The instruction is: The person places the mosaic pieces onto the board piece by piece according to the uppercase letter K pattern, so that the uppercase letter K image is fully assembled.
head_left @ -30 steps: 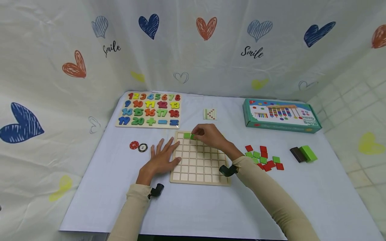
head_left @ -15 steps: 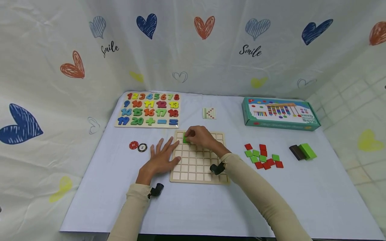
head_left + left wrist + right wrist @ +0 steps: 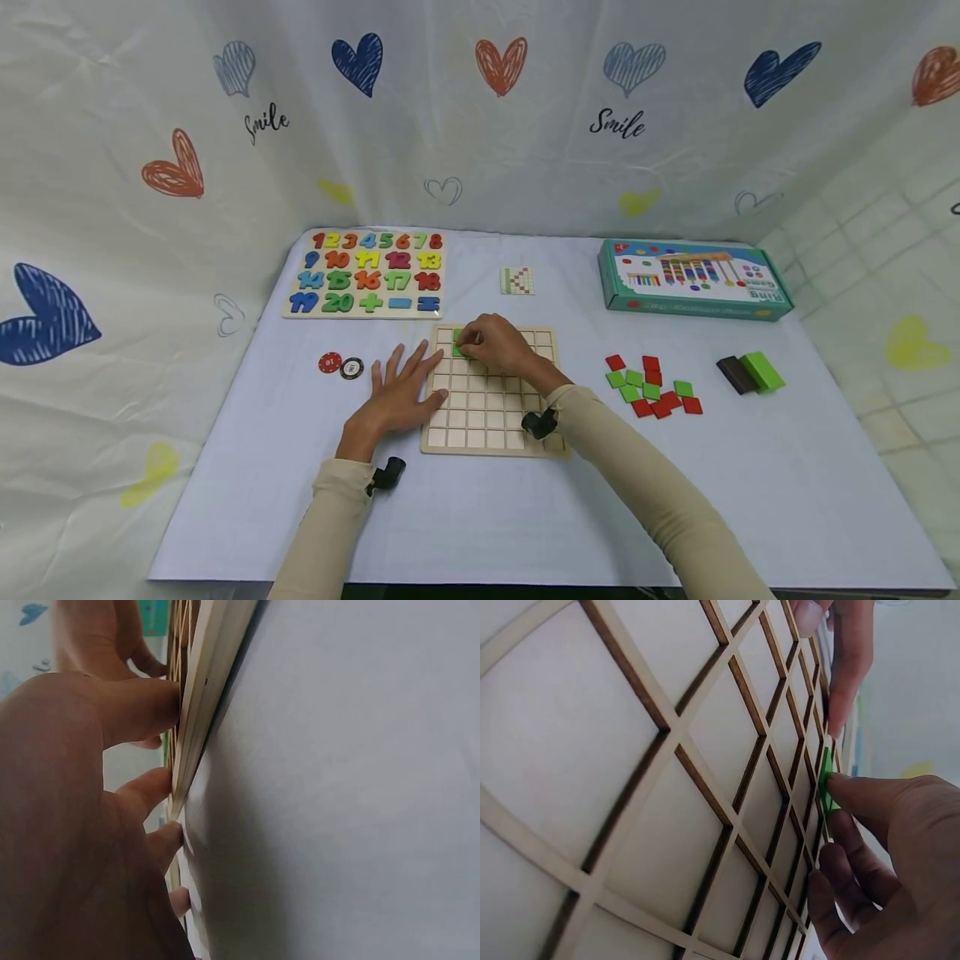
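Observation:
My left hand (image 3: 396, 402) lies with fingers spread at the left side of a wooden grid board (image 3: 477, 418), its thumb and fingertips touching the board's edge. Over the far left part of the grid, my right hand (image 3: 498, 346) pinches a green square tile (image 3: 826, 780) between thumb and index finger, down at the board's surface. In the head view the fingers partly cover green at that spot, so the tiles beneath cannot be told apart. The other fingers of the right hand are curled near the grid.
Loose red tiles (image 3: 692, 406) and green tiles (image 3: 629, 394) lie right of the board. Beyond them are a dark block (image 3: 737, 375) and a green block (image 3: 762, 372). A number board (image 3: 365, 275), pattern card (image 3: 517, 281) and teal box (image 3: 696, 280) stand behind; two chips (image 3: 330, 362) lie left.
My right hand has moved left and slightly nearer over the board with a green tile, then stayed almost still during the last half second. The left hand has kept its place.

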A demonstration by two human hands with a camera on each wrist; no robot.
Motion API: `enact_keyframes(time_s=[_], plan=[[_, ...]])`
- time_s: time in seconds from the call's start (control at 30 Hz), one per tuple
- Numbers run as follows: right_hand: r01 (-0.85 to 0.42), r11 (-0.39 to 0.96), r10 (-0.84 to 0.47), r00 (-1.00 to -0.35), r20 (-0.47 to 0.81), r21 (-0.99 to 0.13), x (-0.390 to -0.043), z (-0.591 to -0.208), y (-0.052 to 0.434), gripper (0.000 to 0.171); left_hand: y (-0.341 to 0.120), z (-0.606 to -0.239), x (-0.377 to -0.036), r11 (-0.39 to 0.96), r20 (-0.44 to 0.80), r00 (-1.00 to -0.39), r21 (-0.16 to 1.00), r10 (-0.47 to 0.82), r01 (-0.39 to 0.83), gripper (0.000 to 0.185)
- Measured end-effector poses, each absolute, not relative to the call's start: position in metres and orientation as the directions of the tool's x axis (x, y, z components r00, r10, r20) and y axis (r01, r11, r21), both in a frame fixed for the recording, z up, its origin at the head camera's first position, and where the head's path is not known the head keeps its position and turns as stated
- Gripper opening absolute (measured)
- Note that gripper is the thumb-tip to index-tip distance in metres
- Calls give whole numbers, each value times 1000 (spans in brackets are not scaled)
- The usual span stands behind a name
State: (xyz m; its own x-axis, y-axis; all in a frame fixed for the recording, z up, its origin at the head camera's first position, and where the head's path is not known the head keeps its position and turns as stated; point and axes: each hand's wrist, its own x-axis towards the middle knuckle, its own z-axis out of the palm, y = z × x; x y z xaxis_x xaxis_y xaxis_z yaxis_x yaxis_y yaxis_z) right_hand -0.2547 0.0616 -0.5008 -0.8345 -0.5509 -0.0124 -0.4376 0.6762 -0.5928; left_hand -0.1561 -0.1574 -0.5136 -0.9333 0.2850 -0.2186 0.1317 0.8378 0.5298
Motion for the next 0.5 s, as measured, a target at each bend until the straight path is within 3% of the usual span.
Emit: enact_keyframes(time_s=[0.5], plan=[[-411, 667, -543, -839, -27, -622, -252, -480, 79, 23, -157, -520, -156, 830, -216, -937, 545, 274, 118, 73]])
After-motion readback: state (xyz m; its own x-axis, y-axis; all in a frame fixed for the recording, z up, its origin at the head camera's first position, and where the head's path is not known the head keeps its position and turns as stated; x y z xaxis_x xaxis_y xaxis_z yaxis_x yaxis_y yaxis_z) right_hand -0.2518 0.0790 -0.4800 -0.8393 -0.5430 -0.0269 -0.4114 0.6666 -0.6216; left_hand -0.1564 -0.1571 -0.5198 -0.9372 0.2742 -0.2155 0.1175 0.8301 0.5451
